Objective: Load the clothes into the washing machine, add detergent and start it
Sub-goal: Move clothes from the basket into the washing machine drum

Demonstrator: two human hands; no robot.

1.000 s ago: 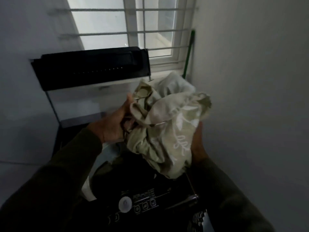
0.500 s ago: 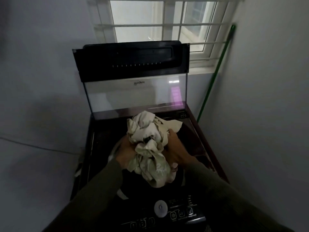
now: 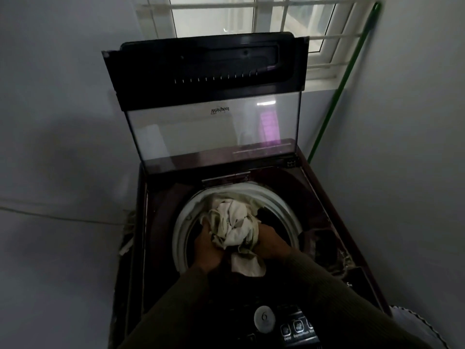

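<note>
The clothes (image 3: 234, 226) are now down in the round mouth of the washing machine (image 3: 327, 205), inside the white ring (image 3: 283, 201) of the tub. A moment ago we saw them held up high in front of the open lid (image 3: 214, 132). Then they were just over the hole, and now they have gone lower, with part of the pale bundle below the ring. The left hand (image 3: 208, 248) holds the bundle on one side and the right hand (image 3: 270, 241) holds it on the other side. Both hands are tight on the cloth, with the bundle squeezed between them. A loose flap hangs down near the front edge of the hole. We think the loading step is almost done. The hands need to let go and maybe poke that flap in so nothing sticks out. The lid stands straight up at the back, so there is room to work. We cannot see any detergent in this view, so that step is not done yet. The round knob (image 3: 263, 316) and the buttons (image 3: 298, 326) sit at the front, close to the sleeves, and they look untouched. Starting the wash comes last.
</note>
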